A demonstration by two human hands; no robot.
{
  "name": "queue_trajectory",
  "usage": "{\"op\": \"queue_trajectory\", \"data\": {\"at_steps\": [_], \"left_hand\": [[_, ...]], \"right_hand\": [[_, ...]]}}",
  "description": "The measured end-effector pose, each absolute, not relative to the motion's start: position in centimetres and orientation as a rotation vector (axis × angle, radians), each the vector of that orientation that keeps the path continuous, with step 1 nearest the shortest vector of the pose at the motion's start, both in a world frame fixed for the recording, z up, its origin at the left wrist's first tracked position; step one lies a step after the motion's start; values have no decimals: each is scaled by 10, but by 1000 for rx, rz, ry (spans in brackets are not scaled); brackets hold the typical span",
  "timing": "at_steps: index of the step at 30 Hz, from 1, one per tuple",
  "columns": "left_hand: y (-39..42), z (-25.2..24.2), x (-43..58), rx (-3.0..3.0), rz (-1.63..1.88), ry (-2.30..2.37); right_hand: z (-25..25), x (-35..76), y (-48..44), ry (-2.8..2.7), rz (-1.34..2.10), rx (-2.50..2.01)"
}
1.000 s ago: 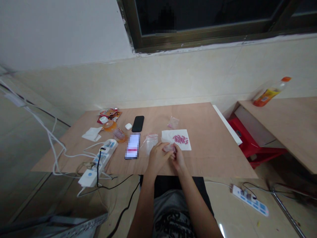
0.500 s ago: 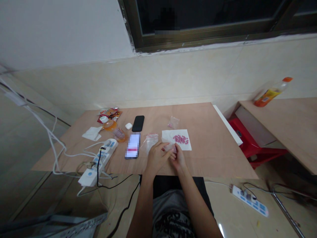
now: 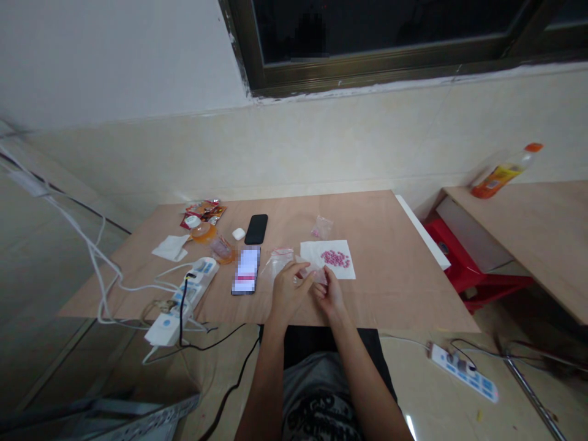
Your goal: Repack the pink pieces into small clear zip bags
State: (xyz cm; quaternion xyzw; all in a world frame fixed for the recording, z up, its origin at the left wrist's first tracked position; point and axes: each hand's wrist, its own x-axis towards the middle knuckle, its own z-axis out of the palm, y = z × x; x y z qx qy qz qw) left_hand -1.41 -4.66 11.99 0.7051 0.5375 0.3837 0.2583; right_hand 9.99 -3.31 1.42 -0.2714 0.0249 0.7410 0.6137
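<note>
Between my hands is a small clear plastic bag (image 3: 316,274), held up over the near edge of a white sheet of paper (image 3: 314,250). My left hand (image 3: 288,291) pinches its left side, and my right hand (image 3: 329,293) grips its right side with the fingers curled. Whether anything is inside the bag is too small to tell. A cluster of small pink beads or pellets (image 3: 335,258) lies on the right part of the paper. Flat clear zip bags (image 3: 278,260) with a red strip lie beside my left hand. Behind the paper rests another clear bag (image 3: 322,227) with pink pieces in it.
Left on the wooden table (image 3: 395,294) are a lit phone (image 3: 247,271), a black phone (image 3: 256,229), a white case (image 3: 239,234), an orange drink bottle (image 3: 211,240), snack packets (image 3: 206,212), tissue (image 3: 171,247) and a power strip (image 3: 184,300) with cables. A red stool (image 3: 468,263) stands right.
My hands have drawn slightly apart, and more of the clear bag now shows between them. The pink pieces and other things on the table have not moved.
</note>
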Motion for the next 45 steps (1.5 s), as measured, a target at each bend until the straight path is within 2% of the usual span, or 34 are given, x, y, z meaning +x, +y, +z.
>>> {"op": "queue_trajectory", "data": {"at_steps": [13,16,19,26,34,39,45], "left_hand": [[-43,117,-18,1780,1211,1501],[-41,107,-27,1668,1279,1539],[-39,92,-39,1540,1335,1577],[-34,55,-56,1033,1480,1547],[-35,22,-47,872,1567,1506],[-36,15,-47,882,1625,1587],[-38,4,-51,997,1476,1646]], "right_hand": [[11,107,-32,-45,1664,-666],[10,117,-21,-211,1510,-809],[10,135,-1,-457,1201,-1070],[8,186,50,-1343,569,-1590],[6,191,61,-1936,244,-1985],[7,189,59,-2015,173,-2053],[4,189,59,-2036,144,-2030]]}}
